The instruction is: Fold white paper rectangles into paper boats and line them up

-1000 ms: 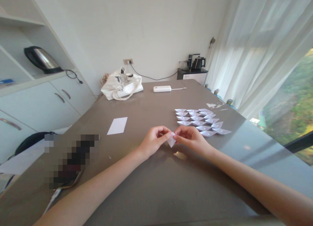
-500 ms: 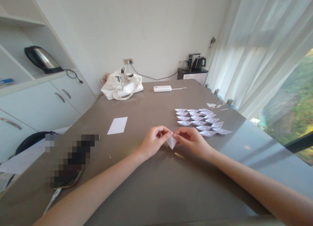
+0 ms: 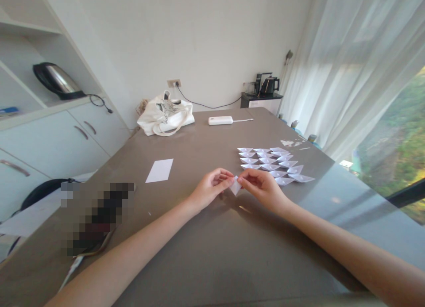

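Note:
A small folded white paper (image 3: pixel 235 187) is pinched between both hands above the table, one pointed corner facing down toward me. My left hand (image 3: pixel 212 187) is closed on its left side, thumb against the fold. On the right side, my right hand (image 3: pixel 262 186) grips it between thumb and fingers. Fingers cover part of the folds. Just beyond my right hand, several white paper boats (image 3: pixel 269 167) lie in rows. A flat sheet of white paper (image 3: pixel 160 170) rests to the left of my left hand.
A white bag (image 3: pixel 166 117) and a white power bank with a short cable (image 3: pixel 220 120) lie at the table's far end. Paper scraps (image 3: pixel 292 143) are near the right edge. At the left, a blurred dark object (image 3: pixel 99 218) has a white cable.
The folded paper has moved slightly up and right, and more of its upper corner now shows between the thumbs. Both hands still hold it.

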A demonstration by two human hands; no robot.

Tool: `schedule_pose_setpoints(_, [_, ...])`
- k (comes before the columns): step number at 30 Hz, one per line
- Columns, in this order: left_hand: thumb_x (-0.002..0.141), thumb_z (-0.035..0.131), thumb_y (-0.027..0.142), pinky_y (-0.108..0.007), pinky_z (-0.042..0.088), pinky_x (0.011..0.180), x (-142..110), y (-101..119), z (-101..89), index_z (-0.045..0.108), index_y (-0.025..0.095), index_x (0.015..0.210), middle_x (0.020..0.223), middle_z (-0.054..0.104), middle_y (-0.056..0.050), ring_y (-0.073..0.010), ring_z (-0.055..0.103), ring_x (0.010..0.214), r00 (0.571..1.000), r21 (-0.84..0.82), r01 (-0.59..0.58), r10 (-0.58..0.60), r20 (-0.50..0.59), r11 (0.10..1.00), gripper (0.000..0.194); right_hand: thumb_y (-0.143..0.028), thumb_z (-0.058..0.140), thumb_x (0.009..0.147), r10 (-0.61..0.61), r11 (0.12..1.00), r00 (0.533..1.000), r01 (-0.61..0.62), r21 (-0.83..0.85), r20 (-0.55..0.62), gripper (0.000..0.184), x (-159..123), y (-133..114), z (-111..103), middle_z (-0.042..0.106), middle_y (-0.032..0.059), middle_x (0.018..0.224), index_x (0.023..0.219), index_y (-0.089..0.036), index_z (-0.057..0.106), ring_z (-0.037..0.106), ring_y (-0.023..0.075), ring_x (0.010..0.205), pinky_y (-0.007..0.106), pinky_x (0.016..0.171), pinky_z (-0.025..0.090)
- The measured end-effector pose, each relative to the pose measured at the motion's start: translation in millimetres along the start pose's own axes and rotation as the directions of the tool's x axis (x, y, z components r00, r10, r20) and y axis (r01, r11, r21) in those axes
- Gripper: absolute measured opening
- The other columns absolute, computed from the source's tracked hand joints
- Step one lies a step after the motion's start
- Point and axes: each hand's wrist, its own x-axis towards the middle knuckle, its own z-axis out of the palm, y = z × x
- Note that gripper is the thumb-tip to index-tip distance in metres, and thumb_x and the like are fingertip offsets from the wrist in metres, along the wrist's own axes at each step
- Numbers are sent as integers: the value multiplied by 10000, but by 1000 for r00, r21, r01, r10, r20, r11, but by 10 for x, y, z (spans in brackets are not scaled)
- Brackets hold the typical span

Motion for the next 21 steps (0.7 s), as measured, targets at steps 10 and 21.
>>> schedule_pose_setpoints(10, [711, 717, 402, -283, 458, 769, -12, 7, 28, 610, 127, 774, 827, 665, -45, -146, 604, 776, 1000, -53, -11, 12, 21, 999, 302, -305, 557, 860, -73, 985, 997, 68, -157, -24, 171, -23, -63, -17, 673, 43, 742, 790, -170, 636, 612, 156, 683, 252, 618, 478])
schedule_pose_setpoints(21, [651, 772, 341, -368, 443, 930, -14, 16, 27, 562, 127, 743, 1064, 669, -113, -204, 621, 1003, 1000, -182, -1, 5, 23, 983, 314, -258, 556, 861, -228, 940, 974, 223, -258, 13, 135, -32, -68, -50, 656, 36, 750, 787, -174, 632, 593, 143, 686, 247, 642, 464])
